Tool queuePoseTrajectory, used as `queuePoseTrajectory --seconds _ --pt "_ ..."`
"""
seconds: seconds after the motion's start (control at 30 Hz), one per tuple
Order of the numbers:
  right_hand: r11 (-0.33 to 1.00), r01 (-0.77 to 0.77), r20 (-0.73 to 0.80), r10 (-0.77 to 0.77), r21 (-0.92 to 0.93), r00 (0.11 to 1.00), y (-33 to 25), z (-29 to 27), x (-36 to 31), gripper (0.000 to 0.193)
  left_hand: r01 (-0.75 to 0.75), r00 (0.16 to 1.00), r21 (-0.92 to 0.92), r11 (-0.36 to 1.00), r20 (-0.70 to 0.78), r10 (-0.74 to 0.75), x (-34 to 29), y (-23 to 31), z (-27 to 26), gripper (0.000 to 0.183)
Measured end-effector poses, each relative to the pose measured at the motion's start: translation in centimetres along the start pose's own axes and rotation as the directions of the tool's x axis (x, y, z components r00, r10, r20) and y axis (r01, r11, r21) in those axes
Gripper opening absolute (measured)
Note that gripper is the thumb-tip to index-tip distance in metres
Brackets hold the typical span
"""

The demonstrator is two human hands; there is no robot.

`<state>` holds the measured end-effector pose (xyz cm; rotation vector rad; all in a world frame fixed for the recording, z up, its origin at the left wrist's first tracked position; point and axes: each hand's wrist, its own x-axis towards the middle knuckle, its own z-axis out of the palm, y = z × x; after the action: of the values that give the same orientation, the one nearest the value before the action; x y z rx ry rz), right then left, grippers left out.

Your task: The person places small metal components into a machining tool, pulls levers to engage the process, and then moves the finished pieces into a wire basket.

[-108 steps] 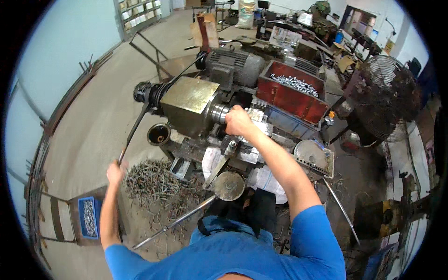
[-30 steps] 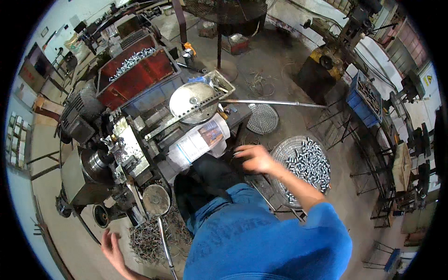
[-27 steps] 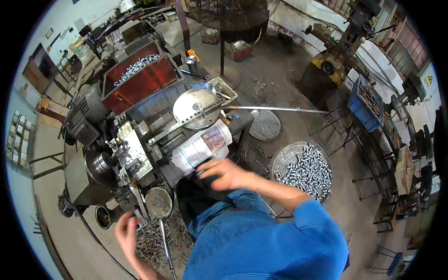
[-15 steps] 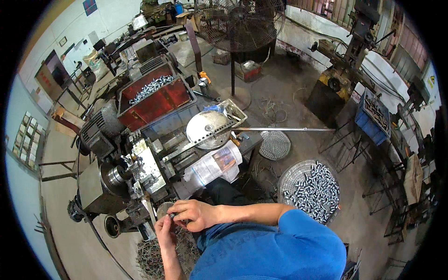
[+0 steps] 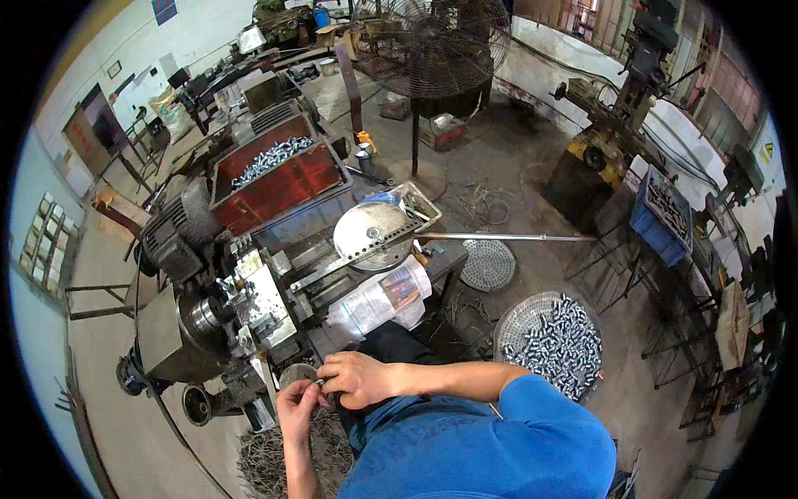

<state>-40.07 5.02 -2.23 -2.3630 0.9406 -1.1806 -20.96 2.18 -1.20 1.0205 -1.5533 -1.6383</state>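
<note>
My left hand (image 5: 297, 409) and my right hand (image 5: 356, 380) meet low in the middle of the view, in front of the lathe. A small metal piece (image 5: 320, 382) is pinched between the fingertips of both hands; most of it is hidden, so its exact kind does not show. Just left of my hands stand the lathe's chuck (image 5: 206, 313) and its tool carriage (image 5: 268, 303). Behind my hands is a round handwheel-like disc (image 5: 297, 374), partly covered by my fingers.
A red bin (image 5: 278, 185) of metal parts stands behind the lathe. A perforated round tray (image 5: 509, 320) at my right holds many shiny cylinders. Metal shavings (image 5: 287, 466) lie below my left forearm. A rod (image 5: 515, 237) juts right from the lathe; a fan (image 5: 413, 137) stands beyond.
Both hands have shifted slightly to the right, staying together at the small metal piece. The surrounding objects look the same, with a slight shift of the view.
</note>
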Motion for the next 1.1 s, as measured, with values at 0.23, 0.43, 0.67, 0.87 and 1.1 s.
queuePoseTrajectory --seconds 0.23,0.43,0.67,0.87,1.1 --pt "1.000 0.019 0.060 -0.020 0.020 0.998 -0.2 0.1 0.7 0.024 -0.005 1.000 -0.017 1.000 -0.013 0.005 -0.3 -0.3 -0.7 0.014" --pt "0.998 0.051 0.030 -0.052 0.033 0.998 -0.1 0.5 0.5 0.024 0.007 1.000 0.016 1.000 -0.003 -0.007 -0.2 -0.5 -0.9 0.013" --pt "0.999 0.030 0.024 -0.030 0.025 0.999 0.0 0.5 0.1 0.024 0.044 0.999 0.017 0.999 0.017 -0.045 0.0 0.2 -0.1 0.013" --pt "1.000 0.003 0.016 -0.003 0.012 1.000 0.1 0.7 -0.3 0.026 0.031 0.999 0.058 0.998 0.042 -0.033 0.0 -0.1 -0.2 0.017" --pt "0.999 -0.027 0.015 0.026 0.023 1.000 -0.1 0.7 -0.5 0.026 0.033 0.999 0.131 0.991 0.028 -0.037 0.1 -0.4 0.0 0.018"
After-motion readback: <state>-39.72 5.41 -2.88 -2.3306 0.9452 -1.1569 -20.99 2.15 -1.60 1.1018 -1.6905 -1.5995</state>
